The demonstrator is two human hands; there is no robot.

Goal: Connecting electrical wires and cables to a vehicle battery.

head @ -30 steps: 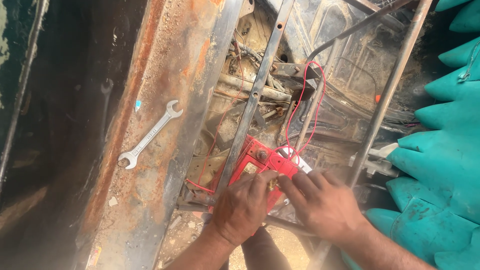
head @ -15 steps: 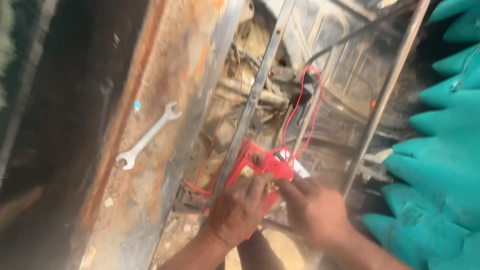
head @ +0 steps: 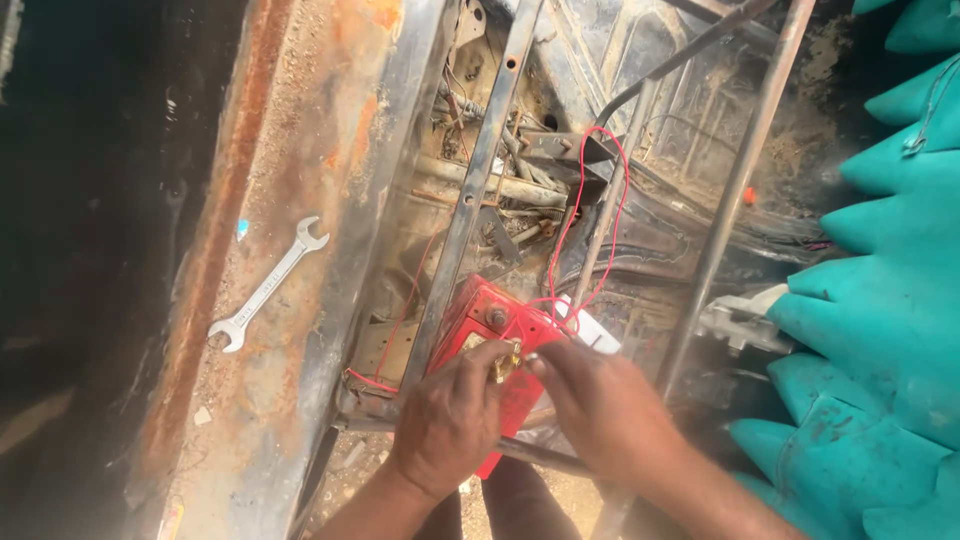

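Between both hands' fingers [head: 505, 362] sits a brass terminal [head: 508, 365] (atop red battery [head: 480, 320]).

One spanner [head: 268, 284], one red battery [head: 490, 345], two hands, and perhaps two thin red wires [head: 590, 215].

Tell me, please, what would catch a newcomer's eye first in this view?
Probably the bright red box low in the middle, set among bare metal bars, with the left hand and right hand meeting over it at a small brass piece. Next, the silver spanner lying on the rusty panel at left, and the teal padding at right.
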